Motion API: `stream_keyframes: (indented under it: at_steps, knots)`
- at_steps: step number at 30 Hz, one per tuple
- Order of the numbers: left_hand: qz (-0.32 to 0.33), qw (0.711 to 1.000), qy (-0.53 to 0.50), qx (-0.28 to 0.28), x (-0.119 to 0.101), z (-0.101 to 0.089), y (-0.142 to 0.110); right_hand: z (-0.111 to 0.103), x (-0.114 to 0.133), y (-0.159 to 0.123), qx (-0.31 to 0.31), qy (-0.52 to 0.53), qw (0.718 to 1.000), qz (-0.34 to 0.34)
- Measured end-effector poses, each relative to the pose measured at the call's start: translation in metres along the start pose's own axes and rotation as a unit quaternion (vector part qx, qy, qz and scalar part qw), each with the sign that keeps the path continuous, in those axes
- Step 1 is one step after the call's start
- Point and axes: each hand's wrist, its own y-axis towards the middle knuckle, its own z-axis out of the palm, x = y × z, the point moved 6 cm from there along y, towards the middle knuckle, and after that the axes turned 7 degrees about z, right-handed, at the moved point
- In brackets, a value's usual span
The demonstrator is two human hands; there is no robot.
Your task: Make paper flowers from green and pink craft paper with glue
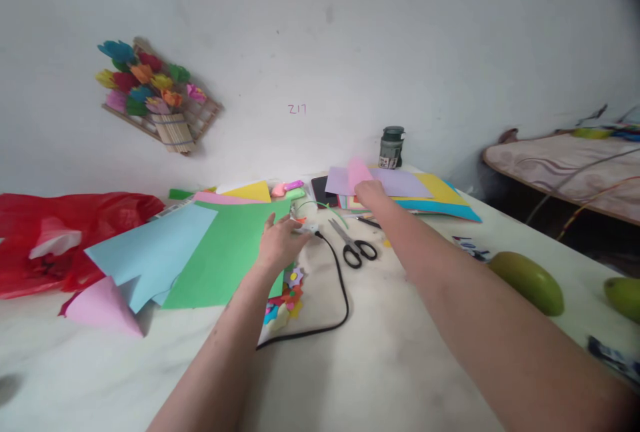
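My left hand (pixel 278 241) lies flat, fingers stretched out, on the right edge of a green paper sheet (pixel 225 252). My right hand (pixel 370 192) reaches far across the table and pinches a pink paper sheet (pixel 357 171), lifting it off a stack of coloured papers (pixel 430 193) topped by a lilac sheet. Black-handled scissors (pixel 354 244) lie between my two arms. A black cable (pixel 336 292) runs from a small white device beside my left hand toward me.
Light blue (pixel 150 252) and pink (pixel 100 305) sheets lie left of the green one, beside a red plastic bag (pixel 65 232). Small paper cut-outs (pixel 287 295) sit under my left wrist. A dark jar (pixel 391 147) stands by the wall. Two green mangoes (pixel 530 282) lie right.
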Motion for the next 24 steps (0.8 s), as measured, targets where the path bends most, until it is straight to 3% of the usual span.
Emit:
stream_keyframes:
  at_steps: [5, 10, 15, 24]
  knots:
    - [-0.006, 1.0, -0.007, 0.006, -0.005, -0.002, 0.001, -0.008, -0.001, 0.0, 0.018, 0.001, 0.999, 0.028]
    - [0.009, 1.0, -0.013, 0.005, -0.009, -0.004, 0.0, -0.027, 0.036, 0.002, -0.028, 0.062, 0.998, -0.02]
    - [0.004, 1.0, -0.001, 0.007, -0.006, -0.005, 0.0, -0.018, 0.054, 0.011, -0.031, 0.048, 0.998, -0.02]
    - [0.009, 1.0, -0.004, 0.012, -0.006, 0.002, 0.001, -0.009, 0.064, 0.015, -0.021, 0.02, 0.997, -0.072]
